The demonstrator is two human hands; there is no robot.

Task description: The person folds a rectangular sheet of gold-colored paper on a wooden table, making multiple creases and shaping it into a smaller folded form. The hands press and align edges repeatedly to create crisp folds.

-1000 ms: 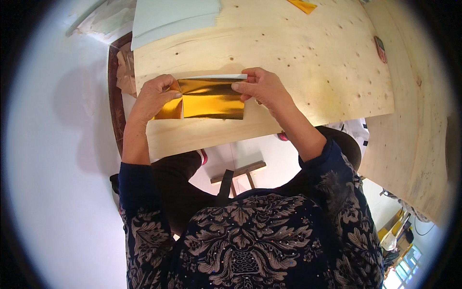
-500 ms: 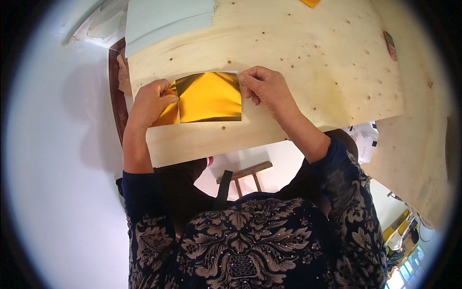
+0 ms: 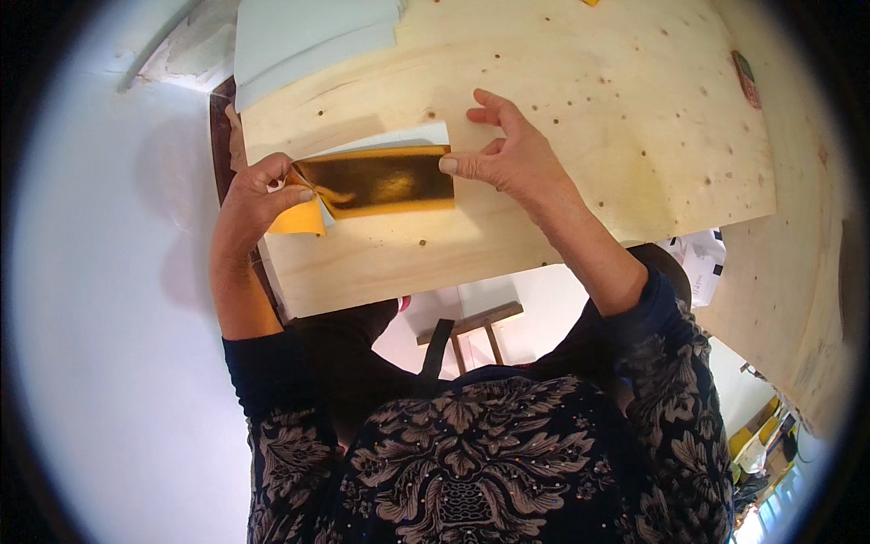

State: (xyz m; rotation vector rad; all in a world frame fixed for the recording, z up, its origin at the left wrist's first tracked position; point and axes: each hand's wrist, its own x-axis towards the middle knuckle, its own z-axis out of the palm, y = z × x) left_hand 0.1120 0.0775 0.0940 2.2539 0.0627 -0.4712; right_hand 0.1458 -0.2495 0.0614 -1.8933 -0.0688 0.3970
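A shiny gold foil sheet [image 3: 390, 184] lies, bent and creased, over a white sheet [image 3: 412, 136] on the wooden table. My left hand [image 3: 258, 195] pinches the foil's left end between thumb and fingers, where it bunches up. Below that hand a matte orange-yellow flap [image 3: 299, 218] hangs out. At the foil's right edge rests the thumb of my right hand [image 3: 507, 150]. The fingers of that hand are spread and lifted away from the thumb. Whether anything is held under the thumb is hidden.
Pale sheets [image 3: 313, 41] are stacked at the far left of the wooden table [image 3: 589, 136]. A small red and dark object [image 3: 746, 80] lies at the far right. Beside the left edge is a white wall [image 3: 118, 272]. A wooden frame [image 3: 471, 324] stands below the table's front edge.
The gold foil was flat and broad; now it is bent, with more of the white sheet showing behind it. My left hand shifted left, and my right-hand fingers spread.
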